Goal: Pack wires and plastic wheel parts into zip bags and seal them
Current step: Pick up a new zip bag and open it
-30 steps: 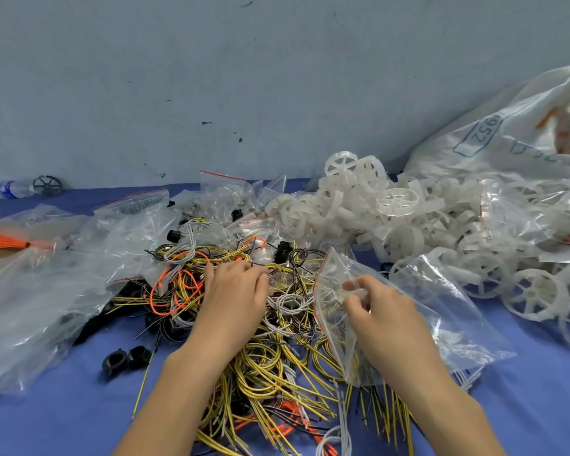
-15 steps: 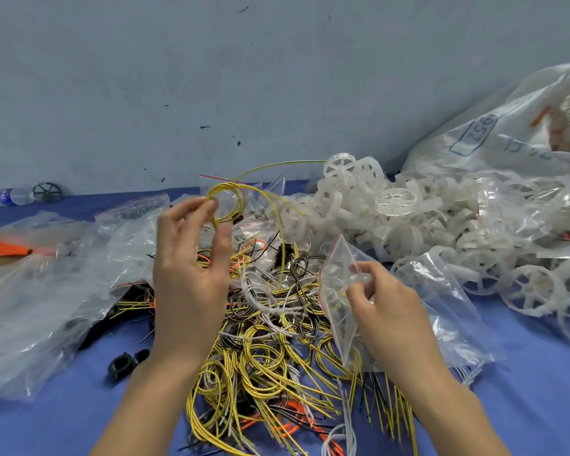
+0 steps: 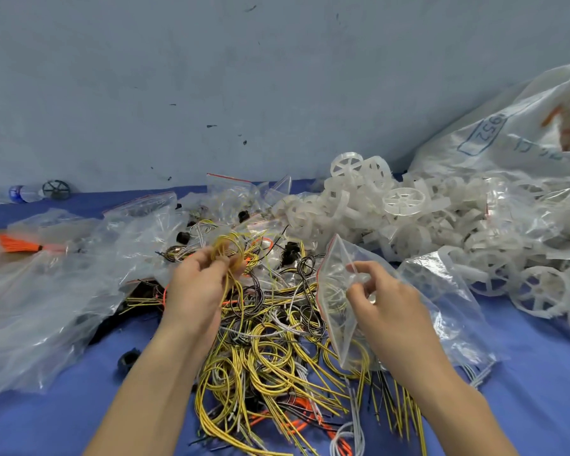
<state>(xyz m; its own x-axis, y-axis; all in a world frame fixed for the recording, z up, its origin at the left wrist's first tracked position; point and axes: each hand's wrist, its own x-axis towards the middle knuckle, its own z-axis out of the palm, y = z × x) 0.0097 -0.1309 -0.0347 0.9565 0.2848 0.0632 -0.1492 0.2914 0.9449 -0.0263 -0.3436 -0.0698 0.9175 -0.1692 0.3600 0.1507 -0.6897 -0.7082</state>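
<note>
Clearly the job is at an early stage, by my judgement; my left hand [image 3: 199, 284] pinches a coiled yellow wire [image 3: 228, 250], fingers curled round the loop, lifted a bit above the wire pile [image 3: 270, 340]; my right hand [image 3: 384, 302] grips the zip bag [image 3: 338, 291] near its mouth, thumb and fingers pinched on the film, and the mouth with its red-lined edge stands open toward the left hand; so the coil is near the bag but not yet inside. I think I see some pale thing already in the bag by my fingers, maybe a wheel part, but the film is too shiny to be sure.

What is left, approx.: very much; the pile of yellow, black, white and orange wires lies loose on the blue table [image 3: 540, 406] between my arms; the heap of white plastic wheels [image 3: 405, 205] sits behind and to the right, unpacked; several small zip bags [image 3: 231, 192] lie behind the pile, and I cannot tell if any of them is filled and sealed. Loose clear plastic sheets [image 3: 46, 291] cover the left side, with an orange bundle [image 3: 17, 244] under them.

Writing: only the big white sack [image 3: 507, 126] at right has a print, a blue frame w/ digits that read like "1952", seen rotated, plus some blue letters beside it which I cannot read. No brand is visible elsewhere; a small bottle [image 3: 20, 193] and a dark wheel [image 3: 56, 189] lie far left by the wall, label too small.
</note>
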